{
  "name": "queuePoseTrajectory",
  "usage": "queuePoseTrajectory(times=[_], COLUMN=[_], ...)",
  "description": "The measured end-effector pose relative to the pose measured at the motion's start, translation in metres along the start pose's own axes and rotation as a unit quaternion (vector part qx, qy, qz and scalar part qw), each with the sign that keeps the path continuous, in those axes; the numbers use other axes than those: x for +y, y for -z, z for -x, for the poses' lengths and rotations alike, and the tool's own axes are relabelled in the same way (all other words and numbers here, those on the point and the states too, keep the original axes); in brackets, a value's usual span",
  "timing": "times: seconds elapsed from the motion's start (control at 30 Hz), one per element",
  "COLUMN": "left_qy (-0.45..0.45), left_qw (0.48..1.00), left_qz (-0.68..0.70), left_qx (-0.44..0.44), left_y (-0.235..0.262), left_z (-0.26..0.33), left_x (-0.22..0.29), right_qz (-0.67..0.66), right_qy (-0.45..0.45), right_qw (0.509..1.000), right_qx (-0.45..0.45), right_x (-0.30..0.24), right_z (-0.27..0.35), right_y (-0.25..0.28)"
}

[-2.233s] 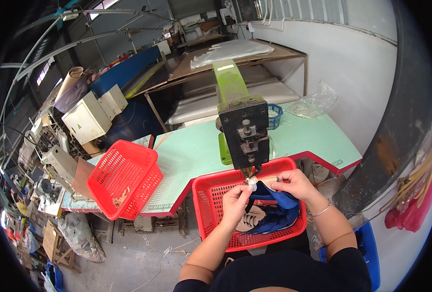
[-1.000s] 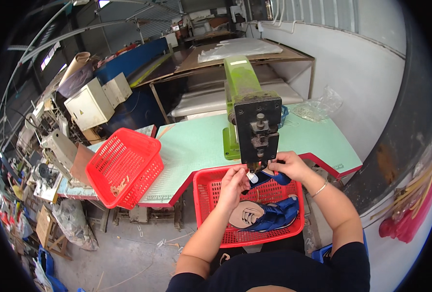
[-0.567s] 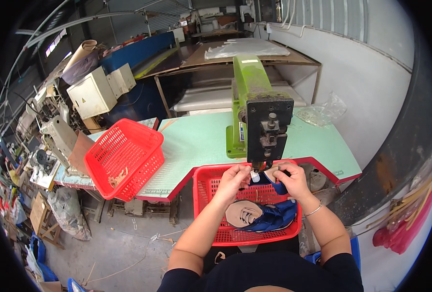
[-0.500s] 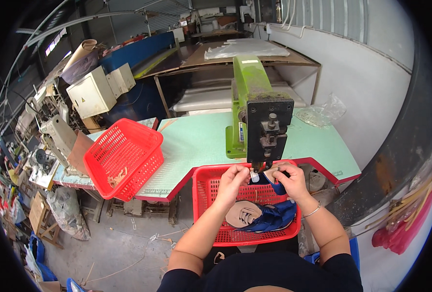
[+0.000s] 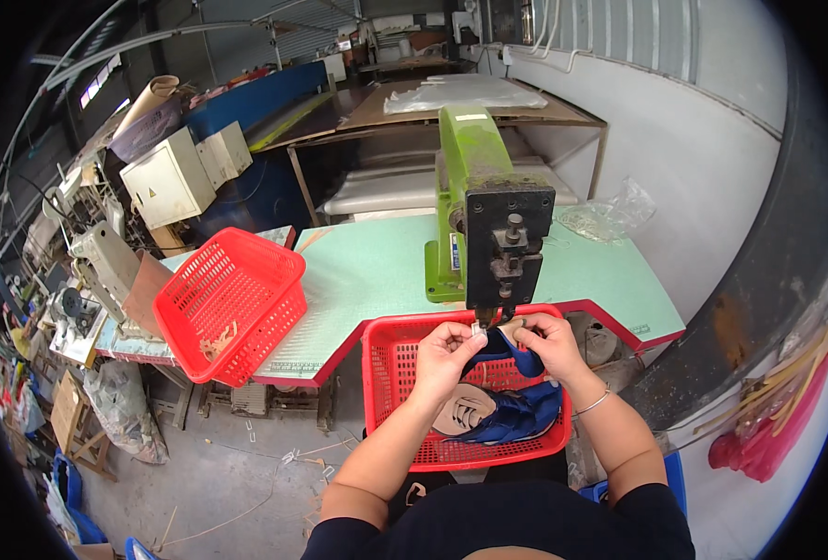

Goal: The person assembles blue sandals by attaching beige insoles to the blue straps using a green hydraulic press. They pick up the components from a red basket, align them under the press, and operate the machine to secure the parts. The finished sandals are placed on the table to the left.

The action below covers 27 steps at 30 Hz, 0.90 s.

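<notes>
My left hand [image 5: 448, 355] is closed, pinching a small white tab [image 5: 477, 330] between thumb and fingertips. Just beside it, my right hand [image 5: 546, 342] grips a navy shoe upper [image 5: 526, 361] with beige lining, which hangs in a curve below the fingers. Both hands work right under the black head [image 5: 511, 245] of a green press-like machine [image 5: 474, 154]; whether the upper touches its tip I cannot tell. Beneath my hands, a red basket [image 5: 371, 385] holds a pile of navy shoe pieces [image 5: 524, 415] and beige lace-patterned pieces [image 5: 459, 411].
A second red basket [image 5: 288, 313] with beige scraps [image 5: 218, 342] leans at the left on the green worktop [image 5: 358, 271]. A clear plastic bag [image 5: 610, 215] lies right of the machine. A dark, curved beam [image 5: 731, 299] stands on the right.
My left hand has turned slightly, and the white tab now sits upright at its fingertips. The navy upper hangs a little more openly from my right hand. The whole view has shifted slightly.
</notes>
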<state>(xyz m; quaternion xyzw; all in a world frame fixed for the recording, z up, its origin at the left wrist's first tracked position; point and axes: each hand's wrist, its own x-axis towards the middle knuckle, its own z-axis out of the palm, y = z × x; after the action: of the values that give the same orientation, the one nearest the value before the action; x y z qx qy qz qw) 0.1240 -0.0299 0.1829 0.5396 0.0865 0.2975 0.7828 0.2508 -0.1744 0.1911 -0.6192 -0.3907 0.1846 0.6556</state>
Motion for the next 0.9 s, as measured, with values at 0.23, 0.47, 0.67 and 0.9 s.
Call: queuePoseTrajectory(times=[0.23,0.47,0.67,0.9], left_qy=[0.035,0.047,0.066,0.012], left_qw=[0.997,0.997,0.99,0.99], left_qz=[0.068,0.047,0.118,-0.041], left_qx=[-0.014,-0.033,-0.049,-0.138], left_y=[0.008,0.012,0.016,0.024], left_z=[-0.002,-0.004,-0.01,-0.031], left_x=[-0.003,-0.001,-0.01,-0.002], right_qz=[0.021,0.017,0.007,0.017], right_qy=[-0.025,-0.003,-0.014,0.006], right_qw=[0.999,1.0,1.0,1.0], right_qx=[-0.024,-0.017,-0.018,0.001], right_x=[-0.006,0.0,-0.005,0.0], right_z=[0.001,0.0,0.0,0.0], right_y=[0.004,0.002,0.002,0.0])
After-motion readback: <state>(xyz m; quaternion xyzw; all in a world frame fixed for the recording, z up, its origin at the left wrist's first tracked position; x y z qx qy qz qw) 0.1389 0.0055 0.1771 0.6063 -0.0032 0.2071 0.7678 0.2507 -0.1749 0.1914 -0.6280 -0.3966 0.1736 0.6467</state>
